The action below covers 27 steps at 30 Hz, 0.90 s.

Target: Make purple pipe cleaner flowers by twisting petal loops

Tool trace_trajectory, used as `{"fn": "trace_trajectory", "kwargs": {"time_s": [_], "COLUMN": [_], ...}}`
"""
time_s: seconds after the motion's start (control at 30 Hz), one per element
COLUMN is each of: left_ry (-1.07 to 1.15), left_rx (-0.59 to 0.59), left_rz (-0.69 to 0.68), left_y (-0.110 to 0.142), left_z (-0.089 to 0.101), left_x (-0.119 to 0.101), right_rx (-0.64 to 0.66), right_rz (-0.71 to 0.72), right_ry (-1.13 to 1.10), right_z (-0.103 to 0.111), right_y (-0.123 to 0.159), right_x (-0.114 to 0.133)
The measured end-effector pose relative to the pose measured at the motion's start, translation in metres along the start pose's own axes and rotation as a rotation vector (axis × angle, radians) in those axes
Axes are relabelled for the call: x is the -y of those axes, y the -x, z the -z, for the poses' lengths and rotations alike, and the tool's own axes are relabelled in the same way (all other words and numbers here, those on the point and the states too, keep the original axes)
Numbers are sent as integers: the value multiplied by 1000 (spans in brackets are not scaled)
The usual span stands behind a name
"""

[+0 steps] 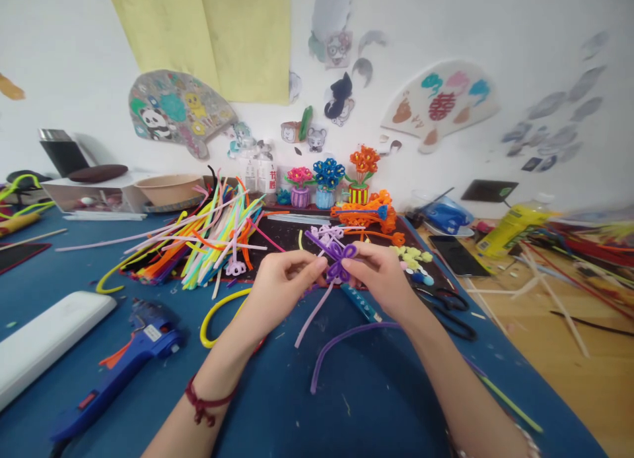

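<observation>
While both forearms reach in over the blue counter (277, 412), a dark red cord bracelet (211, 403) circles the left wrist. Near that arm lies a blue glue gun (136, 362), set to the side where it leaves the middle open for handwork, with a long white case (54, 346) beyond it at the left edge. A loose purple pipe cleaner (327, 350) curves across the counter below the hands.

Over the middle, both hands work on a purple pipe-cleaner flower (341, 261). The left hand (277, 286) is closed in a pinch at its left side; which strand lies between the fingertips is hidden. The right hand (384, 280) pinches the looped petals from the right—a fingertip grip that seems meant to steady the soft loops without flattening them. A pale lilac stem (311, 321) slants down from between the hands.

Black-handled scissors (458, 316) lie beside the right forearm, probably for easy reach. Farther back, a heap of mixed pipe cleaners (212, 240) spreads loosely, perhaps so that colours can be picked out. Behind stand pink (300, 176), blue (328, 173) and orange flowers (364, 160) in little striped pots—upright, facing the worker—and two decorated fans (173, 108) hang on the wall (539, 22).
</observation>
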<state>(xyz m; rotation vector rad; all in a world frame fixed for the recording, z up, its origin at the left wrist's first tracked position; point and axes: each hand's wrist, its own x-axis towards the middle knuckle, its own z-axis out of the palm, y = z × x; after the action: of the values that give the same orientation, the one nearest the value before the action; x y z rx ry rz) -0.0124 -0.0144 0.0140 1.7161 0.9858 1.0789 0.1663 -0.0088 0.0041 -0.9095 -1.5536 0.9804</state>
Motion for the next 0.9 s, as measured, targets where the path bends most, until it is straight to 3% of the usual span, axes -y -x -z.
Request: {"fn": "trace_trajectory", "kwargs": {"time_s": [0.27, 0.47, 0.9], "left_ry": [147, 225, 122], "left_rx": [-16, 0, -75], "left_rz": [61, 83, 44], "left_y": [2, 2, 3], "left_z": [-7, -6, -9], "left_x": [0, -3, -4], "right_rx": [23, 136, 99], "right_rz": [-27, -70, -8], "right_ry": [-13, -82, -88], "right_z": [-1, -3, -4], "right_y": [1, 2, 3], "right_x": [0, -6, -9]}}
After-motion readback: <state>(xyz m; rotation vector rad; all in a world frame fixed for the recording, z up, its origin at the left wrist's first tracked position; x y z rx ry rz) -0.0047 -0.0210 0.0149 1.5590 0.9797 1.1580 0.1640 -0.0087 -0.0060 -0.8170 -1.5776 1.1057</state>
